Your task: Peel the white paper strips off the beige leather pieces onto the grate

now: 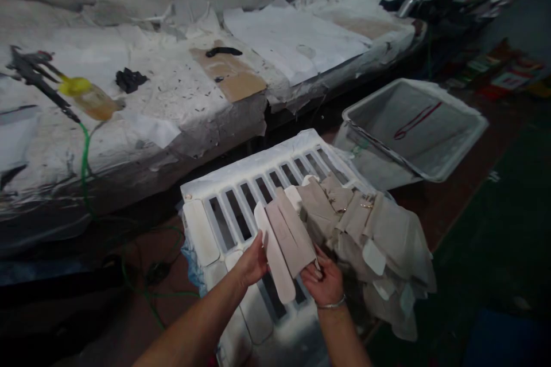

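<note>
Above a slatted white rack (241, 186), my left hand (253, 261) grips the left edge of a pale pinkish-beige folded piece (291, 235). A long rounded flap runs along that side of the piece. My right hand (322, 278) has its fingers curled under the lower right corner of the same piece. To the right, a heap of beige pieces (394, 232) with small metal fittings and white tabs lies over the rack. Rounded pale panels (201, 232) lie at the rack's left side.
A grey bin (413, 126) stands beyond the rack at the right. On the paper-covered bench (172, 74) lie a spray gun (38, 77) with a yellow-capped cup, a black strip (224, 51) and brown cardboard (235, 80). A green hose (85, 166) hangs down at the left.
</note>
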The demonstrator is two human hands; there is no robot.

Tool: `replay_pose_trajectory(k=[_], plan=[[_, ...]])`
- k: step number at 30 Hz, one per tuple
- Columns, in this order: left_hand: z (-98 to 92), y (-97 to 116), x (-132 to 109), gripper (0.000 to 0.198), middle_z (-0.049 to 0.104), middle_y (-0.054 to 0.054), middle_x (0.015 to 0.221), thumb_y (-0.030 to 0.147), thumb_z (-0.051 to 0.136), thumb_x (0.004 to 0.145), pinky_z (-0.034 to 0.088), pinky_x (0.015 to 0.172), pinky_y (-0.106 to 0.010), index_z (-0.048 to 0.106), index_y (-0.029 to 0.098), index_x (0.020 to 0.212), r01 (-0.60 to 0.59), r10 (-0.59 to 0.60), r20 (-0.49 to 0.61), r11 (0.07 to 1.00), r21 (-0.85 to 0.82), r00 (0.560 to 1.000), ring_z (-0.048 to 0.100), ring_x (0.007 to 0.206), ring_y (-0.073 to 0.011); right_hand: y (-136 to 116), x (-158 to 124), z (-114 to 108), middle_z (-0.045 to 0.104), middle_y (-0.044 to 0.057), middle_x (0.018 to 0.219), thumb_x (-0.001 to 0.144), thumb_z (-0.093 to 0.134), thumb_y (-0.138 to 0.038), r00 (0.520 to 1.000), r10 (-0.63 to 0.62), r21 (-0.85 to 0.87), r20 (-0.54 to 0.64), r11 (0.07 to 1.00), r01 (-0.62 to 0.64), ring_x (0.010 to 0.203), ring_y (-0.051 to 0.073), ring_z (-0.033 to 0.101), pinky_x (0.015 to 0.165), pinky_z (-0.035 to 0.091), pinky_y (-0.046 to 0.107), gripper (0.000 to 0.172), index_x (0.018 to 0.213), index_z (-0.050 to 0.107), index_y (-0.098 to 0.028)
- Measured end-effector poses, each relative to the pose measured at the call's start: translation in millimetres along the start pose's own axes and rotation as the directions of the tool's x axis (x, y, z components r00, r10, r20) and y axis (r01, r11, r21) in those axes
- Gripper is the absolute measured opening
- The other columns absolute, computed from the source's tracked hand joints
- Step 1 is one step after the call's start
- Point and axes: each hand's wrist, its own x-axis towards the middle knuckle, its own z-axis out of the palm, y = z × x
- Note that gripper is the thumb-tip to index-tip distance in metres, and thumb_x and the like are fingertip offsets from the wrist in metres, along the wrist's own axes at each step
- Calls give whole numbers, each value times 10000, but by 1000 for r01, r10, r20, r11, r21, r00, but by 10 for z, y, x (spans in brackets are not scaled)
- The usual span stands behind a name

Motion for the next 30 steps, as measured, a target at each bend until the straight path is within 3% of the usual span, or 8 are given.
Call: replay_pose_trajectory(k=[4,8,12,15,19,23,27,30], plan=[[-514,232,-35,395,667,-111,861,367,612,769,523,728,-312,551,101,1055,-125,119,-182,992,-22,976,641,792,-201,519,347,-51,358,-63,552,654,515,-248,990,139,-35,-33,990,-140,410,39,270,425,271,175,408,1059,564,-238],[-1088,713,-332,404,676,-89,892,289,642,745,519,743,-308,527,132,1099,-228,241,-318,971,76,917,641,791,-188,1011,795,6,497,-38,643,649,611,-254,956,291,-260,-38,921,-291,515,73,448,474,350,203,540,1175,504,-196],[-1589,1240,-613,434,669,-77,959,358,671,710,522,670,-293,543,157,1074,-156,302,-378,916,371,875,637,755,-177,1617,1207,196,502,-46,646,643,578,-275,915,404,-503,0,791,-349,503,79,465,480,390,217,686,1289,397,-136],[-1828,1477,-677,441,679,-61,867,423,688,671,507,589,-267,572,143,992,-117,369,-398,839,531,840,623,656,-159,2024,1402,353,482,-52,644,681,463,-238,896,441,-680,-52,642,-355,479,70,461,470,408,209,634,1303,386,-139],[-1939,1543,-626,466,674,-52,769,476,664,664,493,541,-267,589,136,974,-68,386,-456,818,572,802,616,616,-170,2287,1477,433,479,-45,635,711,380,-151,877,471,-807,-97,478,-346,431,63,425,413,377,188,556,1264,443,-145],[-1926,1553,-461,462,675,-68,760,489,654,657,490,560,-282,625,115,926,-63,402,-437,789,611,805,612,621,-181,2273,1526,461,528,-17,688,783,310,-116,903,404,-902,-149,319,-291,460,74,463,450,403,193,526,1300,397,-157],[-1881,1631,-168,413,665,-45,755,483,675,618,454,585,-233,653,112,798,-116,502,-439,746,656,745,581,639,-149,2143,1702,596,590,81,941,819,344,-121,955,253,-984,-153,50,-171,774,152,584,711,465,278,426,1223,469,-172],[-1860,1627,-49,363,591,6,616,476,664,632,387,519,-194,602,119,648,-123,576,-454,699,704,680,504,560,-108,2079,1826,697,569,129,1083,829,382,-132,973,187,-983,-138,-145,-111,995,210,547,858,408,314,341,1141,518,-160]])
